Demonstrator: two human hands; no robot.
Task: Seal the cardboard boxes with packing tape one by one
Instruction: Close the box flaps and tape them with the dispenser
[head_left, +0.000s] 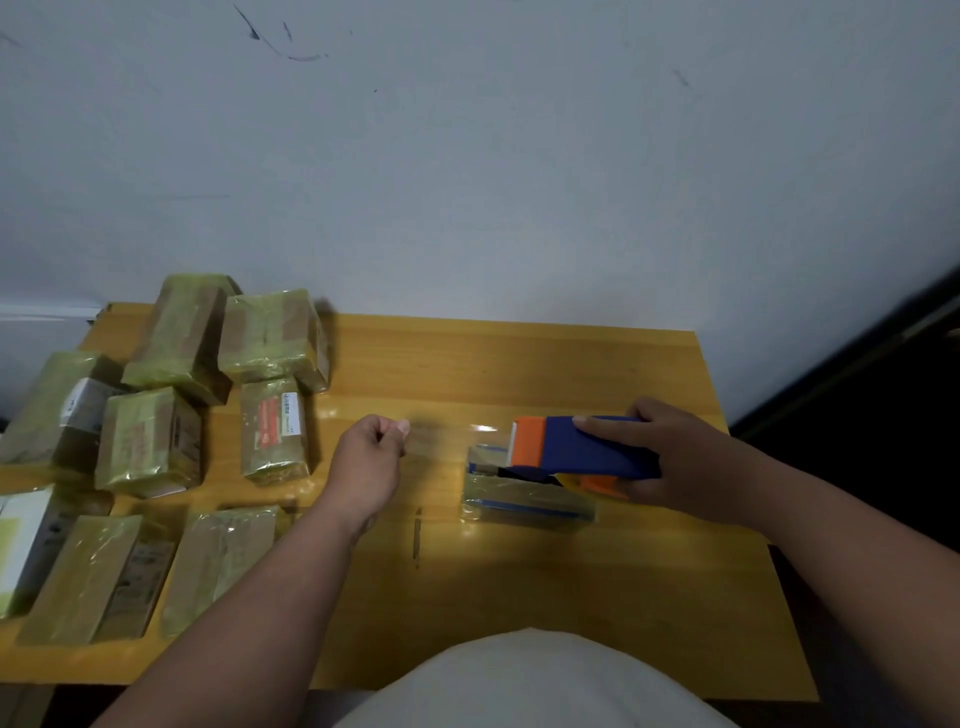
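Small tape-wrapped cardboard box (527, 501) lying flat on the yellow wooden tabletop (545, 597), right of centre, with blue stripes showing through its glossy wrap. Directly above its right end, a blue-and-orange tape dispenser (576, 449), gripped by the right hand (670, 462), fingers wrapped over the blue body and orange nose pointing left. A clear strip of tape (452, 434), stretched leftward from the dispenser's nose, faint and blurred, with a bright glint near the orange end. Far end of that strip pinched in the left hand (371, 460), closed into a loose fist, thumb against forefinger, above the tabletop left of the box. Farther left, a cluster of wrapped boxes (182, 405) in greenish film, some stacked near the back edge, others lying flat towards the front; one upright parcel with a red-and-white label (278, 418) nearest the left hand. Behind everything, a pale grey wall (467, 156) with dark scuff marks.
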